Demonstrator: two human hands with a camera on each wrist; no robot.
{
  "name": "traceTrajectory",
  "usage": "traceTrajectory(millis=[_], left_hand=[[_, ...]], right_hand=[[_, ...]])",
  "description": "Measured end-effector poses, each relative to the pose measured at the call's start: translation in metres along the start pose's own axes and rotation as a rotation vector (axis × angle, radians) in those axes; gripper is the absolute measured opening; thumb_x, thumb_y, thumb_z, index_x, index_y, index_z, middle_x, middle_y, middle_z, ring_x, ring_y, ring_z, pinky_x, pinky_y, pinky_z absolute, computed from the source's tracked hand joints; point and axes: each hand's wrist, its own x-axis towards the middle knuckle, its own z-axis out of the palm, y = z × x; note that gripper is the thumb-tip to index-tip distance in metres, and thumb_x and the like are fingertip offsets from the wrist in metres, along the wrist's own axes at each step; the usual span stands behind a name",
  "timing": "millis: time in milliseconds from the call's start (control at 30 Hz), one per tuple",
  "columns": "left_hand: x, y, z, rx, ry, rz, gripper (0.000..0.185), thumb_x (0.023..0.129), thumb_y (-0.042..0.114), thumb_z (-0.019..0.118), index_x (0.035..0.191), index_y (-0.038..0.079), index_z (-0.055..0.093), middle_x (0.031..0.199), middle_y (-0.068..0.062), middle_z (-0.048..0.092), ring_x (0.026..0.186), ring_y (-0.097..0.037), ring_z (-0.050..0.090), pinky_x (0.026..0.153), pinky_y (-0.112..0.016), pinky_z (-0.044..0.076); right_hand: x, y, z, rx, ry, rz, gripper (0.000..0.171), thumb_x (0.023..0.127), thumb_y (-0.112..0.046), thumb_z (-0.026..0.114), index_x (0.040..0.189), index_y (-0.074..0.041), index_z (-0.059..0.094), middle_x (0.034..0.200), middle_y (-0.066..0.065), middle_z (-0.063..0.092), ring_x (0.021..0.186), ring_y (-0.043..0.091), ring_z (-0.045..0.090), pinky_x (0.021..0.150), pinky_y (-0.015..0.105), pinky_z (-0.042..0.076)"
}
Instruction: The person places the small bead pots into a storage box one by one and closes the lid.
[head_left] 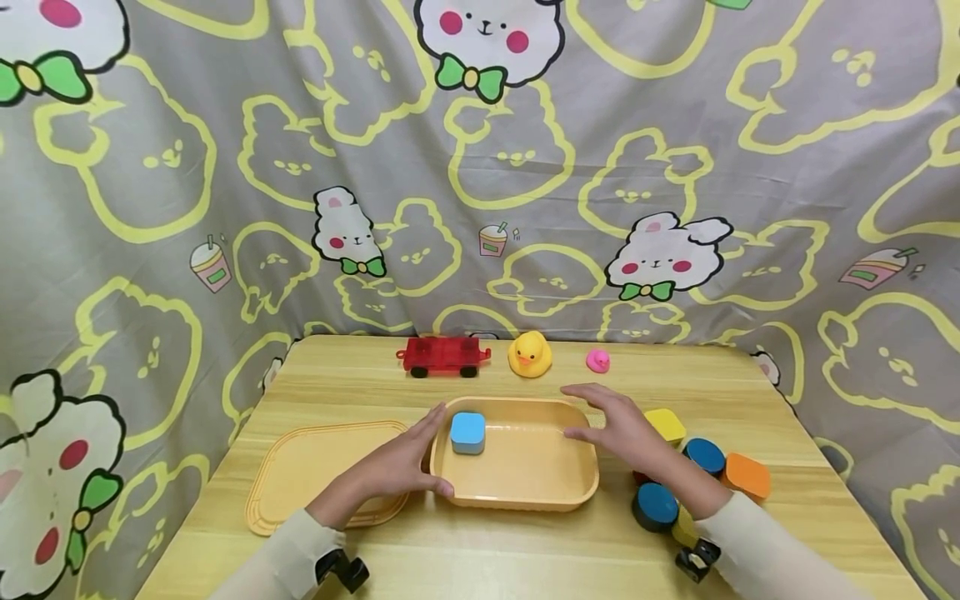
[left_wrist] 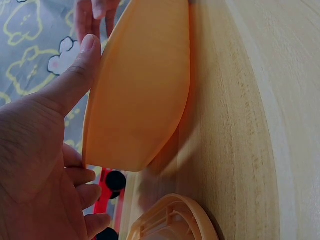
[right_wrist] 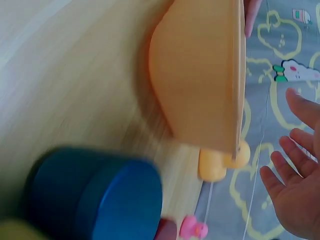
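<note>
With the left hand [head_left: 401, 467] resting flat-fingered on the orange tray [head_left: 525, 492] and the right hand [head_left: 618, 429] hovering spread beside it, steady both rims evenly

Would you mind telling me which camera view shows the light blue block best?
The head view: the light blue block sits whole inside the orange tray. Both wrist views show only the tray's outer wall, which hides the block.

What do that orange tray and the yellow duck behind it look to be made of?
Orange tray: likely moulded plastic, judging by its smooth, even colour and rounded rim. Yellow duck: probably soft rubber or vinyl, matte with rounded shapes; hard to confirm from here.
</note>
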Motion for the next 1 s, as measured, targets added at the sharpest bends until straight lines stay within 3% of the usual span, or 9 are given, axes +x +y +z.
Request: traceTrajectory(millis=[200,467,667,1000], left_hand=[[0.000,-0.001,0.000,-0.006,-0.001,-0.003,0.127,0.078,0.050,0.088,0.167,0.009,0.006,0.174,-0.013,0.005,0.156,-0.039,0.018,0.120,-0.060,0.028],[0.000,-0.001,0.000,0.002,0.000,0.000,0.127,0.078,0.050,0.087,0.167,0.010,0.007,0.174,-0.013,0.006,0.156,-0.039,0.018,0.120,-0.060,0.029],[0.001,-0.002,0.001,0.008,0.000,0.000,0.127,0.078,0.052,0.087,0.167,0.010,0.007,0.174,-0.013,0.006,0.156,-0.038,0.018,0.120,-0.059,0.029],[0.001,-0.002,0.001,0.014,0.002,-0.005,0.127,0.078,0.052,0.087,0.167,0.010,0.007,0.174,-0.012,0.006,0.156,-0.038,0.019,0.120,-0.059,0.029]], right_hand=[[-0.013,0.021,-0.019,-0.036,0.045,0.023,0.063,0.087,-0.020,0.085,0.144,-0.007,0.060,0.143,0.015,0.061,0.133,0.039,0.055,0.102,0.058,0.050],[-0.030,0.048,-0.042,-0.055,0.054,0.116,0.066,0.090,-0.025,0.082,0.148,-0.008,0.056,0.148,0.021,0.055,0.134,0.048,0.051,0.103,0.066,0.045],[-0.039,0.068,-0.057,-0.059,0.021,0.171,0.070,0.092,-0.030,0.080,0.150,-0.004,0.052,0.151,0.026,0.050,0.134,0.054,0.047,0.106,0.069,0.041],[-0.045,0.110,-0.072,-0.061,-0.090,0.179,0.074,0.092,-0.029,0.080,0.148,0.007,0.048,0.147,0.033,0.050,0.133,0.056,0.046,0.104,0.072,0.039]])
